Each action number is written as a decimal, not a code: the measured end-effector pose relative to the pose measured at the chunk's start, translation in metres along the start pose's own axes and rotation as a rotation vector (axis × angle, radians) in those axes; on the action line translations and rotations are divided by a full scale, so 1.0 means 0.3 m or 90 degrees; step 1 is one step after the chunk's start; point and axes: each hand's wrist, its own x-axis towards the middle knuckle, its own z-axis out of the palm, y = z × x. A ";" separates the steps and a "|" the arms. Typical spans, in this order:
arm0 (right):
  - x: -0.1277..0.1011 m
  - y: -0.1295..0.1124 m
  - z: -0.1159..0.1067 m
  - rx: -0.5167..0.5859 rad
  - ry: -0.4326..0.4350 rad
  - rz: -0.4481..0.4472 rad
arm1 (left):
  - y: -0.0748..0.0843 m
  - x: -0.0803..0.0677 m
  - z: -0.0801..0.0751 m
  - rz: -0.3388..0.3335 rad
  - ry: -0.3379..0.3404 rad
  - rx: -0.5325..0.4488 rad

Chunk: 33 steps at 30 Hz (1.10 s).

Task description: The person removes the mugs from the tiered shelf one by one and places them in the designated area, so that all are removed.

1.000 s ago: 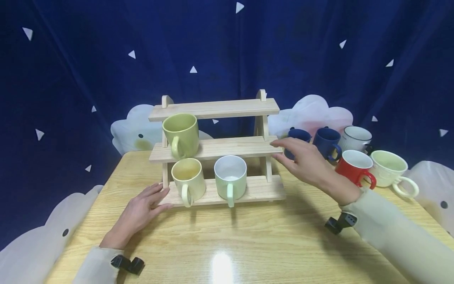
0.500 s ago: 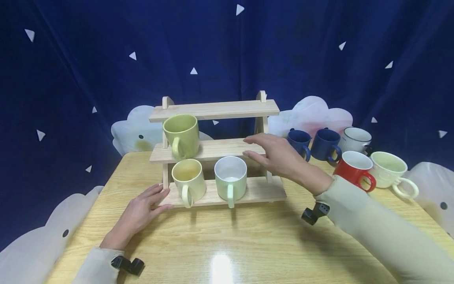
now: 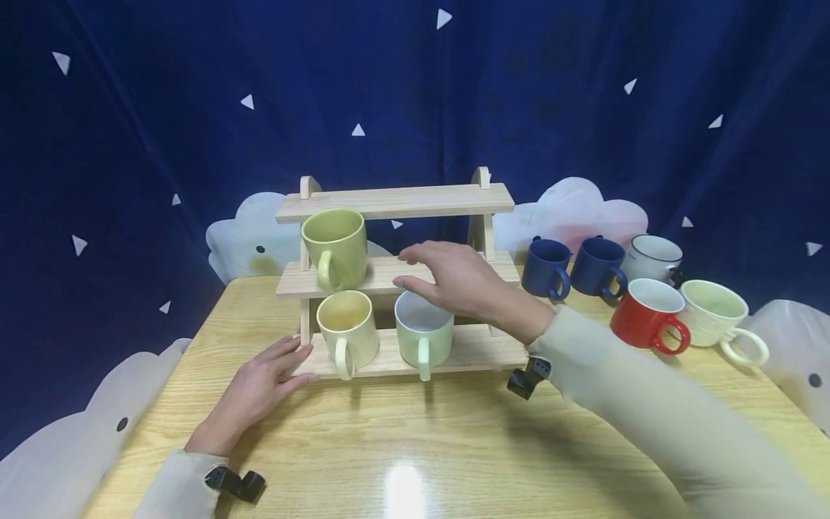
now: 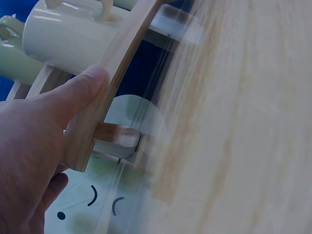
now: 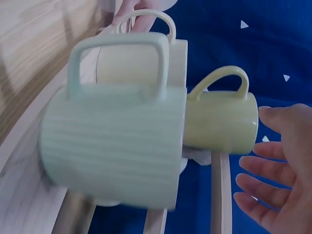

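Observation:
A three-tier wooden shelf (image 3: 408,201) stands on the table. Its lowest board is held at the left end by my left hand (image 3: 257,383), with the thumb (image 4: 78,92) lying along the board's edge. On the middle tier, at the left, sits an olive-green mug (image 3: 346,249). Below it stand a pale yellow mug (image 3: 358,339) and a ribbed mint mug (image 3: 433,344), handles facing me. My right hand (image 3: 470,285) hovers above the mint mug, hiding part of its rim. In the right wrist view its spread fingers (image 5: 265,170) hold nothing, close to the olive-green mug (image 5: 222,122).
Two navy mugs (image 3: 543,267), a white dark-rimmed mug (image 3: 648,258), a red mug (image 3: 635,317) and a cream mug (image 3: 703,321) stand to the right of the shelf. A dark blue curtain (image 3: 402,79) hangs behind the table (image 3: 324,447).
My right hand has moved left from the shelf's right end, along the middle tier toward the olive-green mug. My left hand and the mugs have stayed in place.

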 end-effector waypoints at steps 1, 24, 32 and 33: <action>0.009 -0.010 0.005 -0.002 -0.002 -0.001 | 0.000 0.000 0.000 0.001 0.000 0.000; 0.169 -0.180 0.110 -0.117 0.019 -0.010 | 0.004 0.002 -0.001 0.010 0.001 0.001; 0.211 -0.244 0.120 -0.186 0.056 -0.010 | 0.003 0.002 -0.003 0.015 0.008 0.000; 0.214 -0.249 0.123 -0.201 0.064 -0.008 | 0.003 0.002 -0.003 0.014 0.008 0.000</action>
